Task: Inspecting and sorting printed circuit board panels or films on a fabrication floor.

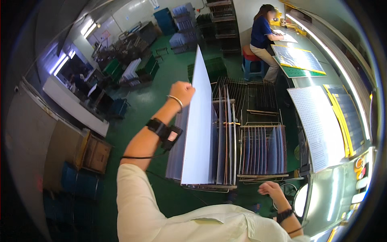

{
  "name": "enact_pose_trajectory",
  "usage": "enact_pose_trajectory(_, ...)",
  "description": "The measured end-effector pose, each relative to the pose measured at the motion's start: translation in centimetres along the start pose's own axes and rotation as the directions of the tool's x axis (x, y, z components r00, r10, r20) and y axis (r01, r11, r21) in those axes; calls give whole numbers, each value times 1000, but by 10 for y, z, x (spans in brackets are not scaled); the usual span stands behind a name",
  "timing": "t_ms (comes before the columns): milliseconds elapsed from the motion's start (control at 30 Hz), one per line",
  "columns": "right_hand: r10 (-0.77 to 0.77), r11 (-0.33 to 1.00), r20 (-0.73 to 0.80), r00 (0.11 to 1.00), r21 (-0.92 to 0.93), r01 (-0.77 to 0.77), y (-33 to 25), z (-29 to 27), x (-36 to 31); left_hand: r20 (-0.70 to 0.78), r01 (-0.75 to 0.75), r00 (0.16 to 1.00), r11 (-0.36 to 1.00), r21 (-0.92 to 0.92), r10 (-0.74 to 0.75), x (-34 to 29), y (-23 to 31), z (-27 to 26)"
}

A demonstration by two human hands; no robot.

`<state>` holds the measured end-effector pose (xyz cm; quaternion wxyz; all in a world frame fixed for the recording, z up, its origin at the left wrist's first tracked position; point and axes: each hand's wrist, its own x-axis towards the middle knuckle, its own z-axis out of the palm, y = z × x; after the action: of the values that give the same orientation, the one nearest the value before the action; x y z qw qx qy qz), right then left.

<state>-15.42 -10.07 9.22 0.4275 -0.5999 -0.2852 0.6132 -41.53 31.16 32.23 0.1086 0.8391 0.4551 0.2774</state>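
A tall white board (196, 125) is standing on edge in the left part of the big rack (221, 187), and its top corner is sticking up past the other sheets (221, 145). The left hand (182, 93) is curling into a tight fist at the board's upper left edge. It seems to be gripping that edge, but some fingers are hiding, so it is hard to be sure. A shiny bracelet (177, 101) and a black strap (157, 127) are circling that arm.

Just right of the big rack, a small rack (262, 176) is holding a row of thin sheets. The right hand (271, 189) is hanging near it, to the right of the big rack's near end. Its fingers are bending softly, half open, and it is holding nothing.

Farther right of the big rack, a long desk (304, 82) is carrying a white dotted sheet (316, 125) and a dark sheet with yellow edges (350, 117). Past the big rack's far right corner, another person (261, 34) in a dark blue top is sitting on a stool (250, 56) and leaning arms on the desk.
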Motion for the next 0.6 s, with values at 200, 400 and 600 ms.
enact_pose_trajectory(200, -30, 838, 799, 600, 348, -421, -34, 125, 49, -280, -210, 950, 951, -229, 142, 18, 103, -138)
enact_pose_trajectory(400, -393, 321, 77, 916, 945, 59, -141, 125, 83, -455, -310, 890, 776, -549, 33, -39, 142, -162)
enact_pose_trajectory(600, -599, 263, -201, 775, 865, 428, -150, -34, 54, -8, -5, 1000, 125, -992, -29, -85, 65, -51)
